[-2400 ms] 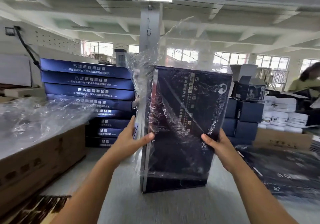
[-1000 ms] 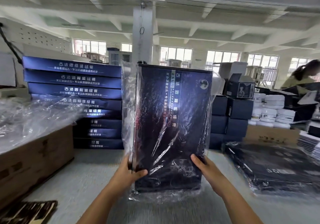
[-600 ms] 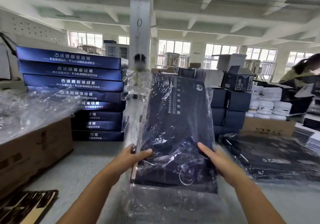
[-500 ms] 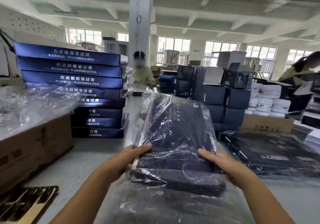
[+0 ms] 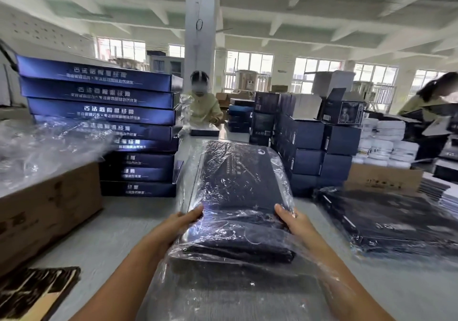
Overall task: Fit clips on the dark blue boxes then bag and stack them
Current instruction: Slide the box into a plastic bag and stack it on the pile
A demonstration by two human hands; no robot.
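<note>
Bagging step, near its end. I hold a dark blue box [image 5: 238, 186] already sheathed in a clear plastic bag [image 5: 247, 296], lying nearly flat, its far end pointing away from me and its near end at my hands. My left hand [image 5: 181, 224] grasps the near left corner, thumb over the top face and fingers hidden beneath; my right hand [image 5: 292, 221] grasps the near right corner in the same way. Both hands grip through the film, not on bare card. The loose mouth of the bag trails toward me over my forearms.

The box hangs above the grey table [image 5: 104, 241], between the tall stack of blue boxes [image 5: 99, 112] to the left and the pile of bagged boxes [image 5: 386, 219] to the right. Whether its far end touches the table I cannot tell.

Judged next move: tuck or fold the slack film, then carry the box sideways and set it squarely on the bagged pile, edges aligned. The slippery film calls for a firm two-handed hold.
</note>
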